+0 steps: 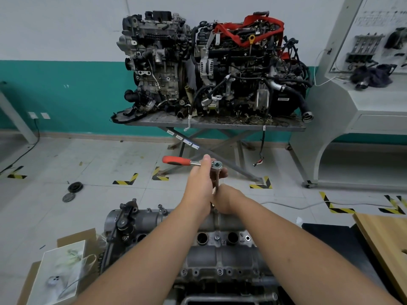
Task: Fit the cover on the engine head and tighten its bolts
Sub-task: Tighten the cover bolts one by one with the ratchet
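Below my forearms sits the cover (204,254); left hand (199,183) grips the ratchet (191,162), right hand (226,200) pinches its extension (217,180) — tilting could strip the bolt.

The ratchet (191,163) has a red-orange grip and bright silver head; the engine head (220,249) is dull grey metal; the wall (66,62) is white above a teal band; floor markers (125,181) are yellow-and-black striped; a red strap (248,29) drapes 1 dark engine (248,71).
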The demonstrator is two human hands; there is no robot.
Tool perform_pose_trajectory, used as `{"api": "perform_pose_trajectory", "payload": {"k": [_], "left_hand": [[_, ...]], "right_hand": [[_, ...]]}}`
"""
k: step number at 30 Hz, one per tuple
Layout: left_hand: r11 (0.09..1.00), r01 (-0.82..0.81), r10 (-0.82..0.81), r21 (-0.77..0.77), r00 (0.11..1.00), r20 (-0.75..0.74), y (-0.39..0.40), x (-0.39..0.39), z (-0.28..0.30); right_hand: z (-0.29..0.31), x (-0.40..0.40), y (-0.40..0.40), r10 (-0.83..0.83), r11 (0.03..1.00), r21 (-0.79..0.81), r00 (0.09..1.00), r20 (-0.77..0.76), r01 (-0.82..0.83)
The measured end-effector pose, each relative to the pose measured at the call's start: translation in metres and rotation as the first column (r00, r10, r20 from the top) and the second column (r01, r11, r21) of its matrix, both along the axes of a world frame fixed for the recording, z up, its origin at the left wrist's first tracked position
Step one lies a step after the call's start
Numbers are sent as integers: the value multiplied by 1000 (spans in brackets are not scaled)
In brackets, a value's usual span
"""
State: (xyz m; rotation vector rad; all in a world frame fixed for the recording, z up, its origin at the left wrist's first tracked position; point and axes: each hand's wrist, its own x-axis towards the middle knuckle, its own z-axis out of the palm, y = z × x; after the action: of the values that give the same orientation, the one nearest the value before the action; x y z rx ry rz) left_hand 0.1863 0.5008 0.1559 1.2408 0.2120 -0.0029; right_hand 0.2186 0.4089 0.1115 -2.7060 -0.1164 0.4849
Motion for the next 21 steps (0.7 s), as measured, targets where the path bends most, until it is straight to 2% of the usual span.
{"api": "perform_pose_trajectory", "payload": {"k": [4,10,12,14,16,17,19,21], "left_hand": [[990,124,-125,72,992,14,8,-2,4],[978,205,-202,45,977,-69,16,8,20],[965,213,-191,151,971,-144,16,13,31],[899,265,-205,348,958,-201,16,16,43],[740,390,-294,548,920,-257,13,20,56],[631,436,-338,642,899,-278,10,21,62],[302,426,-414,853,864,-285,0,26,70],[-53,257,-455,965,854,-253,-9,27,68]], "right_hand": [[-1,-2,-1,-6,999,34,1000,-17,7],[-3,-1,-1,-41,997,56,998,-44,44],[-4,0,0,-57,997,52,997,-51,60],[-5,1,1,-54,998,33,996,-72,56],[-6,2,1,-48,998,33,996,-80,51],[-6,2,0,-36,999,30,996,-87,39],[-9,2,-2,-19,1000,21,998,-67,20],[-10,2,-2,21,1000,18,999,-30,-20]]}}
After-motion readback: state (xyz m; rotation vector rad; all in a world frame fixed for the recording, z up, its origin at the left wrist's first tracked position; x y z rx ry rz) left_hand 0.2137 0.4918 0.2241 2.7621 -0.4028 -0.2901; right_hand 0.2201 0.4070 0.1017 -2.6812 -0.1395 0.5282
